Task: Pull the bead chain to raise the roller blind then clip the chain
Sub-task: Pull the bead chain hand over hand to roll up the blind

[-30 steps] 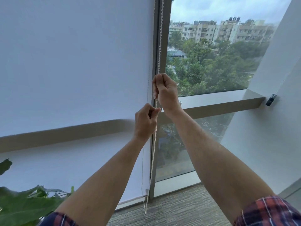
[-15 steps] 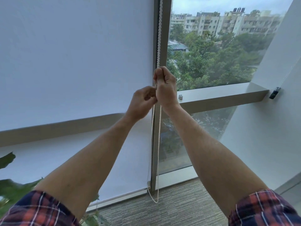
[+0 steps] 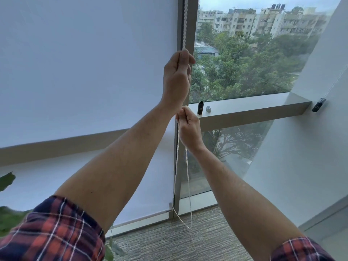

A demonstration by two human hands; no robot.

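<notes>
White bead chain (image 3: 186,178) gripped by both fists: left hand (image 3: 176,80) high, right hand (image 3: 189,128) low. Roller blind (image 3: 84,72) looks fully down; pull one strand straight down, alternating grips.

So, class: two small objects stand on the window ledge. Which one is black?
The taller cylinder, nearer the window frame, is black. The shorter object beside it, farther from the frame, is silvery grey.

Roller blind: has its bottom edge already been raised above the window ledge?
No, the roller blind reaches almost to the floor, its bottom bar far below the ledge, while both hands grip the bead chain.
</notes>
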